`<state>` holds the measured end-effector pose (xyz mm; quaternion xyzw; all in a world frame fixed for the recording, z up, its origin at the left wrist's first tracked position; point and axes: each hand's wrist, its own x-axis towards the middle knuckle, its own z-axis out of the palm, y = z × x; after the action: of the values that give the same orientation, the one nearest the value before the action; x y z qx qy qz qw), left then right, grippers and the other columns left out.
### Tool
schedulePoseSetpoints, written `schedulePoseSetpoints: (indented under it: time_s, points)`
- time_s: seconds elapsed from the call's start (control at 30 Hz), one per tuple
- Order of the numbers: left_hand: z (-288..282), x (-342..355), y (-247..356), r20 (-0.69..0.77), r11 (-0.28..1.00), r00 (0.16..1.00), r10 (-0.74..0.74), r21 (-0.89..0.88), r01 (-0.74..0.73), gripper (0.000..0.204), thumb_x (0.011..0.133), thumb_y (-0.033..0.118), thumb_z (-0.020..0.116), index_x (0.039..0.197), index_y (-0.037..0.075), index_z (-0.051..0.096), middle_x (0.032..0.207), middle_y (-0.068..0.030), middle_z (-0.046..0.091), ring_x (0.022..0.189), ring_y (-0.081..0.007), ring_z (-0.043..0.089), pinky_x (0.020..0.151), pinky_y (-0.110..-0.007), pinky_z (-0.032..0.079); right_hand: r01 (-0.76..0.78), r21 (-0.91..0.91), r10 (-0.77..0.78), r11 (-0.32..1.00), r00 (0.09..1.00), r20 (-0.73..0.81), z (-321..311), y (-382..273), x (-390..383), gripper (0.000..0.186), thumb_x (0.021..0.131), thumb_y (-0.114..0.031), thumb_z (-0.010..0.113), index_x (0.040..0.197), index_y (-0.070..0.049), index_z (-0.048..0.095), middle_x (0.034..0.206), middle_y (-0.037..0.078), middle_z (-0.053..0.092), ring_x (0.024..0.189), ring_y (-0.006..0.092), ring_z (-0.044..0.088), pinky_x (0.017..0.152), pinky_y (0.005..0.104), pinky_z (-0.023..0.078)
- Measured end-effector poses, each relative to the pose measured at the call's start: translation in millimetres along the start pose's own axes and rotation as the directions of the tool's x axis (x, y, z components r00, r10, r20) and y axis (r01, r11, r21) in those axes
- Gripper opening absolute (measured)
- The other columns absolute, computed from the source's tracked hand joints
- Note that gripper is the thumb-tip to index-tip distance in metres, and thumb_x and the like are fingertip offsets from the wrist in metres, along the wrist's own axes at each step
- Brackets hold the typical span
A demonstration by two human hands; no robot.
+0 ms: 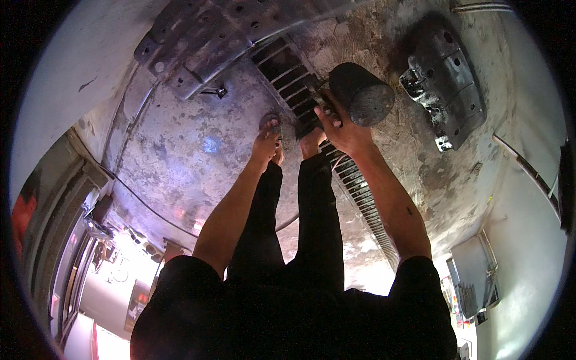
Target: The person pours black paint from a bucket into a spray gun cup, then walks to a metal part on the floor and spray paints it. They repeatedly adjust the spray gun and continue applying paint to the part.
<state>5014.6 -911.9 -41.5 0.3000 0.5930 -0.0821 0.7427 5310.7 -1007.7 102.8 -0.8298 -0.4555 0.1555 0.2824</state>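
My left hand [264,148] is closed above my left foot, its fingers curled. A small dark rounded thing [268,120] shows at its fingertips; whether it is held or is part of my footwear I cannot tell. My right hand [350,137] has its fingers bent against the near left side of a thick dark cylinder [372,107], which is tilted with a flat round end toward the lower right. The cylinder covers part of those fingers, and any handle is hidden. Between the hands my bare right foot [311,144] rests at the edge of a slotted drain grate [289,78].
A large dark metal panel with holes [204,42] lies across the far left. Another bent black metal part [450,84] lies on the stained concrete floor [192,138] at right. A thin cable [147,207] runs along the left. Pale walls rise on both sides.
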Motion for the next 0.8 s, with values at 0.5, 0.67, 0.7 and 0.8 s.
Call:
schedulePoseSetpoints:
  time_s: [0.5,0.67,0.7,0.8]
  points:
    - [54,-29,62,-0.065,0.856,0.997,-0.048,0.511,0.075,0.040,0.096,0.010,0.057,0.135,0.004,0.055,0.132,-0.0092,0.060,0.108,-0.0157,0.063,0.082,-0.029,0.052,-0.067,0.061,0.064,0.996,0.997,0.052,2,5,-4,0.044,0.090,-0.037,0.070,0.126,-0.012,0.067,0.119,0.020,0.066,0.108,0.0395,0.064,0.091,0.0482,0.052]
    - [57,-25,49,-0.118,0.951,0.992,-0.045,0.298,0.079,0.039,0.096,0.029,0.060,0.129,0.007,0.057,0.113,-0.0061,0.066,0.094,-0.0174,0.066,0.077,-0.035,0.052,-0.024,-0.060,0.026,0.998,0.999,0.029,3,17,-10,0.048,0.089,-0.035,0.072,0.130,-0.012,0.064,0.119,0.020,0.066,0.107,0.0398,0.064,0.090,0.0470,0.052]
    - [57,-25,48,-0.103,0.953,0.994,-0.029,0.298,0.059,0.040,0.096,0.036,0.061,0.125,0.009,0.058,0.105,-0.0053,0.068,0.089,-0.0181,0.067,0.076,-0.038,0.051,-0.009,-0.050,0.010,0.999,0.999,0.034,3,19,-11,0.049,0.089,-0.036,0.071,0.131,-0.012,0.063,0.120,0.021,0.065,0.107,0.0400,0.064,0.091,0.0472,0.052]
    - [67,-17,64,-0.045,0.892,0.998,0.045,0.452,-0.020,0.043,0.096,0.040,0.061,0.126,0.009,0.058,0.107,-0.0047,0.068,0.092,-0.0183,0.067,0.078,-0.038,0.052,-0.017,-0.029,0.019,0.999,0.997,0.069,1,20,-13,0.052,0.090,-0.036,0.069,0.135,-0.012,0.060,0.122,0.021,0.064,0.108,0.0405,0.063,0.092,0.0479,0.052]
